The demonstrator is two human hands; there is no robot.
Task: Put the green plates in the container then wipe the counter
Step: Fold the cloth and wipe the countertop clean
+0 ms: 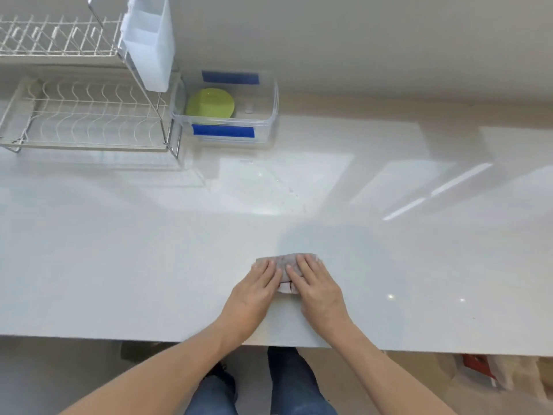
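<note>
Both hands lie flat on a small folded cloth [288, 272] near the front edge of the white table [149, 265], in the one head view: the left hand [254, 290] covers its left part and the right hand [318, 287] its right, fingers [302, 269] stretched out and close together, pressing down rather than gripping. The cloth looks greyish pink, mottled, with a paler folded edge showing between the hands. It seems soft and light, likely to bunch or slide under uneven pressure, so flat palms spread over it should move it best; no pinch is needed. Farther back, the green plates [210, 106] sit inside a clear plastic container [269, 115] marked with blue tape [223, 131]. That container stands just beside a wire dish rack [83, 115] by the wall; how many plates are stacked I cannot tell. The plate step looks finished, and wiping is the step in hand. A patch of droplets [281, 190] glints on the table between container and cloth, and probably wants the cloth next.
</note>
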